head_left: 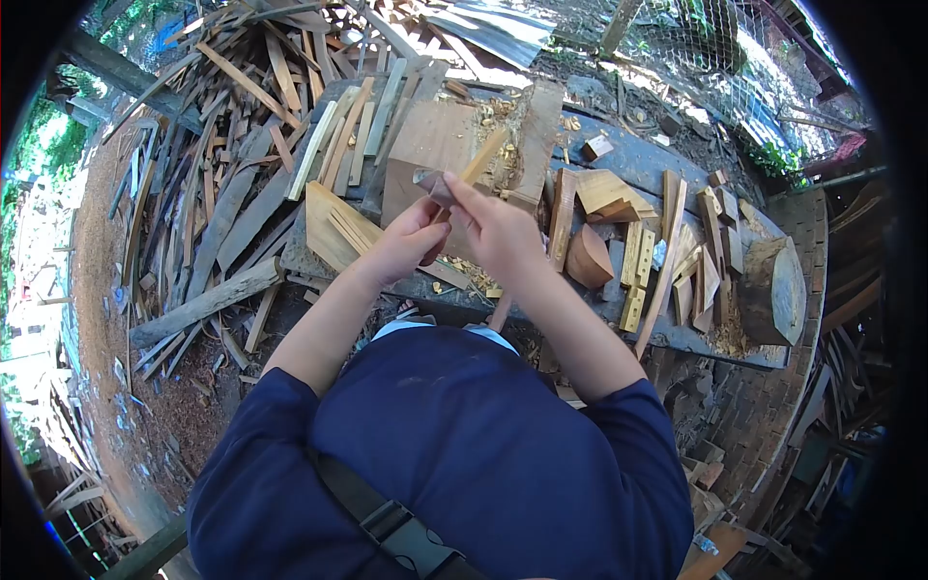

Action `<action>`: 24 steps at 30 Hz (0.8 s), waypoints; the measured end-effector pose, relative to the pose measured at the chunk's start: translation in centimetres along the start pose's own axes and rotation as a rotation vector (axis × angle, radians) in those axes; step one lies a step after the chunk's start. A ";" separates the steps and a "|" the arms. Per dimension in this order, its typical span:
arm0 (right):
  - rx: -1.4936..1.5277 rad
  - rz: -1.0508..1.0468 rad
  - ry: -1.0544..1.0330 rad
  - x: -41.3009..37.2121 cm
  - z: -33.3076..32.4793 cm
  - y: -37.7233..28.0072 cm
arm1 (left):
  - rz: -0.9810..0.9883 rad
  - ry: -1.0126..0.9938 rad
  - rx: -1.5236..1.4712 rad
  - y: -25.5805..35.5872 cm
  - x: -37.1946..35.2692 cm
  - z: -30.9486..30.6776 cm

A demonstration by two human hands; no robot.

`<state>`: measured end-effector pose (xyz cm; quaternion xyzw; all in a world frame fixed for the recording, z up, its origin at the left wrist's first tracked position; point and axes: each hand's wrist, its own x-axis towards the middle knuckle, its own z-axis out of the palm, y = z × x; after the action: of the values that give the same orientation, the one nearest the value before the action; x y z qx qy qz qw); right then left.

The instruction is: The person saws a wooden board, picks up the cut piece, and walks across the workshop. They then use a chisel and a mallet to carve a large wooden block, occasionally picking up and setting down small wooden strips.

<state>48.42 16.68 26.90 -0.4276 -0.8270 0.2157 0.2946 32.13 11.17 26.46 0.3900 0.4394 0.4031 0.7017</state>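
In front of my chest, over the wooden block, my two hands are close together. My left hand [414, 237] is closed, its fingers curled round the near end of a slim wooden stick [486, 155], which slants up and away to the right. My right hand [498, 230] is closed too, its fingertips on a dark grey piece [439, 188] with a shiny, blade-like edge, lying against the stick. Its exact kind cannot be made out, and my fingers hide part of it. Beneath is a large wooden block [411, 159], with wood chips [498, 116] on its right side.
Offcuts and drilled yellow wood blocks [633, 271] lie on the bench to the right, with a round log [773, 290] at its end. A large heap of wood strips [261, 97] rises at the left. A wire fence [701, 34] stands behind.
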 end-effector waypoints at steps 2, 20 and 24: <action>-0.033 0.055 -0.018 0.5 -1.2 0.3 | 0.012 -0.080 -0.055 -0.3 -0.3 -0.4; 0.071 0.248 0.381 0.6 -0.9 3.2 | -0.098 0.247 -0.100 -0.9 1.1 -1.1; 0.105 0.074 0.102 -1.5 2.0 0.2 | -0.111 0.054 -0.069 -1.0 1.1 -1.2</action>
<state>47.83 15.33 24.89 -0.4524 -0.7819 0.2476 0.3502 31.55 12.03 24.90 0.3298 0.4650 0.3888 0.7238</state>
